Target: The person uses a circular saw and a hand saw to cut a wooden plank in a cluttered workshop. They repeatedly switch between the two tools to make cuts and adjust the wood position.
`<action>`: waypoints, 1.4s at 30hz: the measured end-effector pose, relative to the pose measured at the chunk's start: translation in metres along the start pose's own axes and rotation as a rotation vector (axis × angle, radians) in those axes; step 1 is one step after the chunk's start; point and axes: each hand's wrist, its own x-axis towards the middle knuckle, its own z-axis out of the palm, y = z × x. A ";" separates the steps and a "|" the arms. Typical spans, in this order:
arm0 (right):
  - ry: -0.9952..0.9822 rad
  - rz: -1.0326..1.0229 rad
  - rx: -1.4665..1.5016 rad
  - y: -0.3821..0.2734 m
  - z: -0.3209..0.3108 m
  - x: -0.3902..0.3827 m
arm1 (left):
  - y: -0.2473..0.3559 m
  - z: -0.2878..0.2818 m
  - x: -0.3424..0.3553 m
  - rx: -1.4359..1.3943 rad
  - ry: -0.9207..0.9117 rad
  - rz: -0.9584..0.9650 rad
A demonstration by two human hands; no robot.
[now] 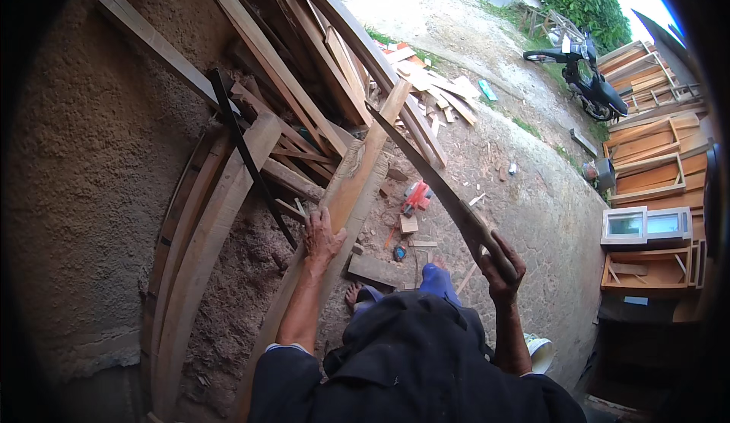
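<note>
My right hand (pixel 500 259) is closed round the handle of a handsaw (pixel 426 172). Its long blade slants up to the left, and the tip reaches the far part of a long wooden plank (pixel 351 187). Whether the teeth touch the wood I cannot tell. My left hand (pixel 322 234) grips the same plank nearer to me, the fingers bent over its face. The plank slopes from low left to far right. A dark straight bar (pixel 247 153) leans beside it on the left.
Long boards (pixel 205 248) lean by the rough wall (pixel 91 195). A timber pile (pixel 304 65) stands ahead. On the ground lie a red tool (pixel 417 198), a tape measure (pixel 399 252), a wood block (pixel 372 270) and offcuts (pixel 441 92). Wooden frames (pixel 646 172) and a motorcycle (pixel 585 81) stand right.
</note>
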 end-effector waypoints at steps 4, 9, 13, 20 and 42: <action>-0.076 -0.045 0.017 0.027 0.001 0.036 | 0.015 0.005 0.010 -0.046 0.065 -0.050; -0.220 -0.190 -0.018 0.073 0.000 0.096 | 0.064 0.024 0.079 -0.058 0.282 -0.088; -0.331 -0.346 -0.006 0.110 0.000 0.145 | 0.109 0.052 0.163 -0.156 0.400 -0.185; -0.549 -0.192 0.118 0.167 -0.029 0.184 | 0.143 0.103 0.183 -0.001 0.538 -0.368; -0.618 -0.311 0.170 0.211 -0.023 0.216 | 0.158 0.125 0.215 0.141 0.662 -0.555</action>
